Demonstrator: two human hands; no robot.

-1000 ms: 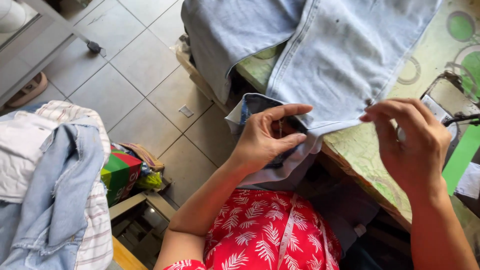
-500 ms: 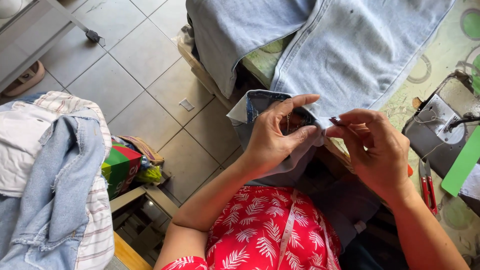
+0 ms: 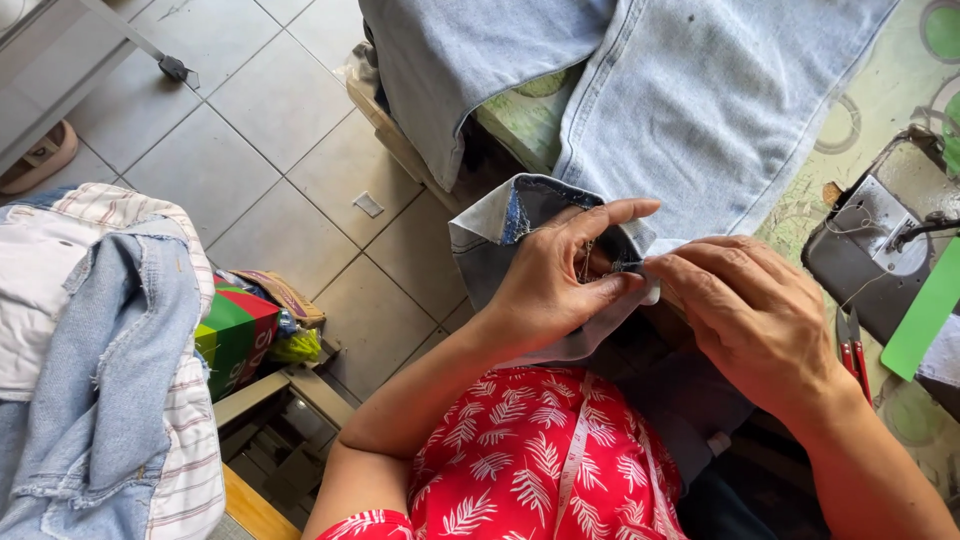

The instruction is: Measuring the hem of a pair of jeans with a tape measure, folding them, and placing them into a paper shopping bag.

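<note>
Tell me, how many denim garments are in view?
2: pale jeans on the table, hem held in both hands; a denim piece heaped at left. More may be hidden in the heap.

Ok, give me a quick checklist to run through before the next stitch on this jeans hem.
1. Left hand gripping the folded hem: ok, fingers curl round it.
2. Right hand at the sewing spot: ok, fingertips pinch right beside the left thumb.
3. Needle and thread: cannot tell, too small to make out.
4. Jeans supported: ok, the bulk lies on the table.
5. Red-handled snips within reach: ok, on the table by the right wrist.
6. Hem fold even: cannot tell, the hands cover it.
</note>
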